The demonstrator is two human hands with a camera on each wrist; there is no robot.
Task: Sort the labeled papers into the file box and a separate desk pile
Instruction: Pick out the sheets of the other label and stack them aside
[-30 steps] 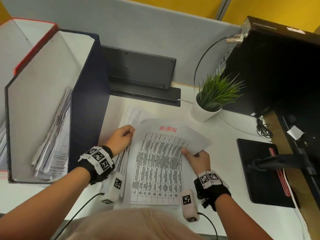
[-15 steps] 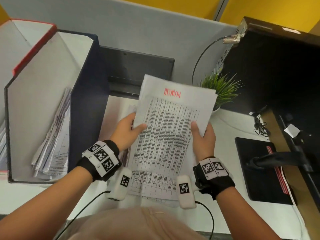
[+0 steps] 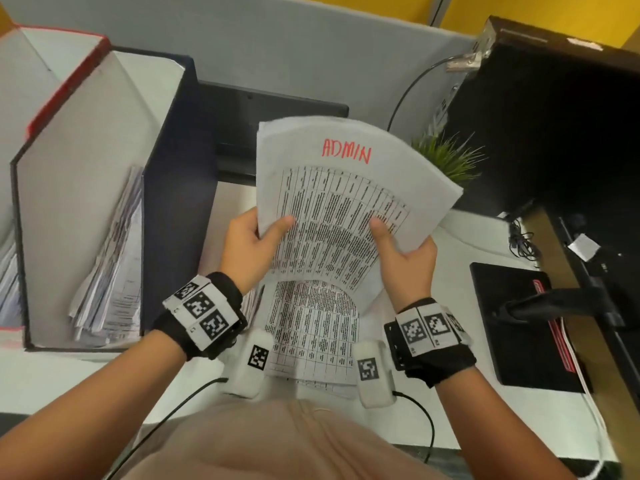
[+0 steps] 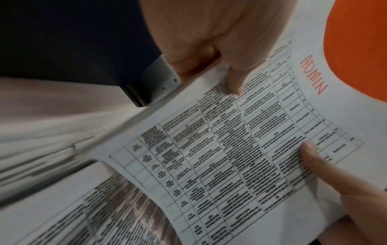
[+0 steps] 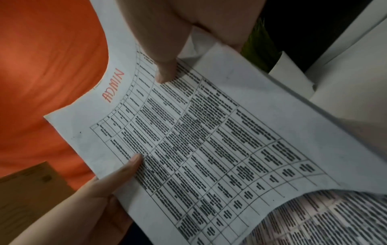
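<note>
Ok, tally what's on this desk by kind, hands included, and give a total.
Hands: 2, left, right, both gripping the ADMIN papers
Paper stacks: 3, held, on desk, in file box
File boxes: 1
Potted plants: 1
Total: 7

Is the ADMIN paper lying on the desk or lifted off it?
Lifted. Both the left hand and the right hand grip the ADMIN paper by its side edges, above other sheets on the desk.
</note>
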